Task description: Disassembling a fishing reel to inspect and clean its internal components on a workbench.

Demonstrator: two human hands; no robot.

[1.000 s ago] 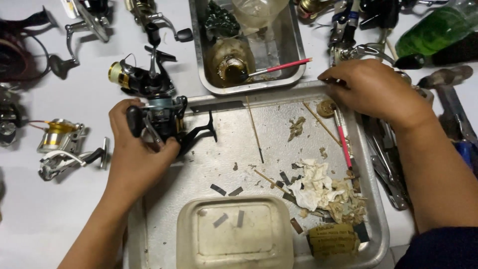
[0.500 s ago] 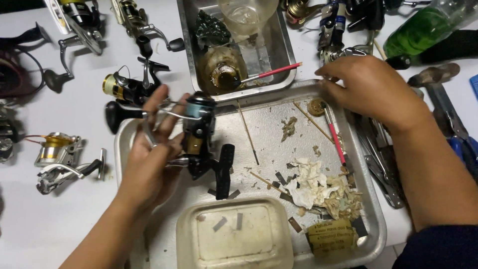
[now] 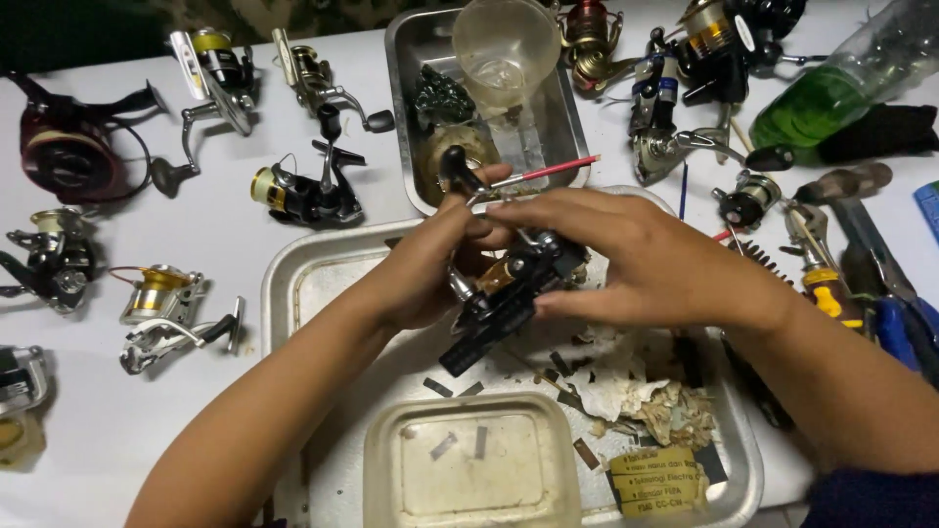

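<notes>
left hand grips black reel | right hand grips it, seemingly | over metal tray

Reel over tray; lidded tub in front; small tray behind.

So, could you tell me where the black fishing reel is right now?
The black fishing reel is mid-frame, held in both the left hand and right hand over the large metal tray.

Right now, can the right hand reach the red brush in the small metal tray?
Probably yes. The right hand is on the black reel, and the red brush sticks out just above it, with nothing between; but both hands hold the reel.
</notes>
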